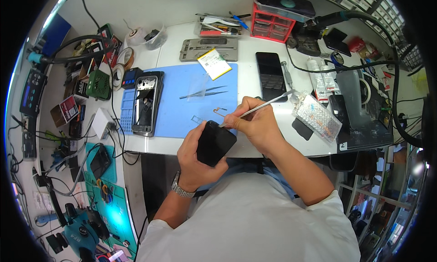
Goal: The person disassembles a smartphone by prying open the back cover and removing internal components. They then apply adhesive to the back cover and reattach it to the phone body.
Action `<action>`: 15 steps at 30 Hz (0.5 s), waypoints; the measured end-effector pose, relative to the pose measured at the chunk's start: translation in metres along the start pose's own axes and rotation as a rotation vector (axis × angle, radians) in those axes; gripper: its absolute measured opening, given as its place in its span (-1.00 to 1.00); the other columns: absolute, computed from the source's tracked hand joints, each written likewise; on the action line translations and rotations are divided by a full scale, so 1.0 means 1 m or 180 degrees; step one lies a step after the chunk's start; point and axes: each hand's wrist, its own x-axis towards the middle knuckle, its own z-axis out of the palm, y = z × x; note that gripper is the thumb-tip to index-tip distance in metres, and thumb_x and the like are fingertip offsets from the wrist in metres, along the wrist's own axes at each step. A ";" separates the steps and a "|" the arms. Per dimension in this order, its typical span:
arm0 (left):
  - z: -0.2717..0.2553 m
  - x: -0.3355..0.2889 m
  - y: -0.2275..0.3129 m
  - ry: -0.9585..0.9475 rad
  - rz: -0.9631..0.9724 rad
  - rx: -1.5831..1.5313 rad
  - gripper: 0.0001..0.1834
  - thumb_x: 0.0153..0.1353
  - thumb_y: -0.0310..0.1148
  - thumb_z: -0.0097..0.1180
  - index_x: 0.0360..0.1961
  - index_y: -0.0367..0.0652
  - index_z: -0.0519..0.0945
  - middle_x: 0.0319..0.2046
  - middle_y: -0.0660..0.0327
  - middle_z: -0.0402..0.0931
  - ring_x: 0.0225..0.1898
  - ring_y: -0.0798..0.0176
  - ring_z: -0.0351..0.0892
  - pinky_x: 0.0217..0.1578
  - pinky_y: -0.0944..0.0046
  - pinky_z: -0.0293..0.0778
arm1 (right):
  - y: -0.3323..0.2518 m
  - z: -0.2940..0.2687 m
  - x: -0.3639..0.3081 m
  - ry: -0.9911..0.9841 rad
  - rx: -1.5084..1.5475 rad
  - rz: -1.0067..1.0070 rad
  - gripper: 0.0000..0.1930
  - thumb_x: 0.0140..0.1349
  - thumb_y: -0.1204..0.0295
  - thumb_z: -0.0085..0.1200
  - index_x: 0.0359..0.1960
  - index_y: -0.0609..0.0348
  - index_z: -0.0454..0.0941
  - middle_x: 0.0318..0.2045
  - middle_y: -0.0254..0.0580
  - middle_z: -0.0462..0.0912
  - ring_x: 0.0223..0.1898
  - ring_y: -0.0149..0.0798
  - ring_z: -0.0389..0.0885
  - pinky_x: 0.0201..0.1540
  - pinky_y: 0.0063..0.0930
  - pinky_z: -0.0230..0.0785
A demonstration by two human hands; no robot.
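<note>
Dark phone (215, 146): my left hand (193, 161) hides its underside.
Metal tool (269, 101): my right hand (258, 129) covers part of its shaft; how its tip meets the phone is too small to tell.
Bubble-wrap bag (318, 118): contents too blurred for me.
Teal microscope (82, 234): cut off at the bottom.
White shirt (246, 216): mine, cropped below.

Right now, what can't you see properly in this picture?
All in the head view:
Underside of the black phone: hidden by its own front and the left hand.
Tip of the thin metal tool: too small to tell if it's inside the phone's edge.
Whatever the bubble wrap covers: blurred by shiny plastic.
</note>
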 end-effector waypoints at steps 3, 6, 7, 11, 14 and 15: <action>0.000 0.000 0.002 -0.0044 0.0026 -0.0053 -0.07 -0.23 -0.50 0.43 0.32 -0.44 0.47 -0.07 -0.05 0.66 -0.12 0.02 0.75 -0.05 0.16 0.65 | -0.002 -0.005 0.001 -0.0157 0.0563 0.0274 -0.76 0.24 0.46 0.48 -0.38 0.19 0.58 -0.38 -0.09 0.79 -0.32 -0.36 0.76 -0.27 -0.49 0.54; 0.002 -0.001 0.005 -0.0043 -0.0050 -0.0091 -0.07 -0.23 -0.49 0.44 0.31 -0.47 0.47 -0.08 -0.05 0.67 -0.12 0.08 0.76 -0.03 0.18 0.66 | -0.006 -0.007 -0.001 -0.0258 0.0747 0.0351 -0.75 0.23 0.45 0.49 -0.36 0.20 0.59 -0.38 -0.10 0.79 -0.33 -0.38 0.76 -0.26 -0.51 0.56; 0.002 -0.001 0.006 -0.0033 -0.0087 -0.0141 -0.08 -0.22 -0.49 0.45 0.31 -0.48 0.47 -0.08 -0.05 0.67 -0.11 0.11 0.76 -0.02 0.19 0.66 | -0.008 -0.007 -0.002 -0.0232 0.0568 0.0284 -0.76 0.27 0.41 0.47 -0.35 0.21 0.59 -0.38 -0.11 0.79 -0.32 -0.38 0.76 -0.23 -0.50 0.57; 0.007 0.004 0.009 0.0033 -0.0159 -0.0268 -0.08 -0.19 -0.50 0.45 0.32 -0.52 0.44 -0.06 -0.03 0.68 -0.08 0.18 0.75 0.03 0.22 0.65 | -0.021 -0.007 -0.015 0.0003 0.0139 -0.0169 -0.76 0.47 0.34 0.27 -0.30 0.25 0.61 -0.27 -0.11 0.81 -0.13 -0.33 0.75 0.02 -0.40 0.56; 0.011 0.009 0.012 0.0032 -0.0271 -0.0495 -0.05 -0.17 -0.52 0.45 0.35 -0.57 0.39 -0.02 -0.04 0.67 -0.05 0.20 0.74 0.07 0.22 0.64 | -0.033 -0.014 -0.015 0.0426 0.0266 -0.0887 -0.67 0.63 0.28 0.00 -0.26 0.28 0.61 -0.09 -0.05 0.81 -0.01 -0.32 0.70 0.18 -0.36 0.50; 0.012 0.009 0.013 0.0068 -0.0309 -0.0504 -0.04 -0.17 -0.53 0.45 0.35 -0.57 0.38 0.00 -0.05 0.66 -0.03 0.19 0.73 0.09 0.21 0.63 | -0.035 -0.016 -0.016 0.0594 0.0365 -0.1090 -0.62 0.68 0.26 -0.09 -0.24 0.28 0.62 -0.03 -0.03 0.80 0.01 -0.32 0.69 0.22 -0.36 0.48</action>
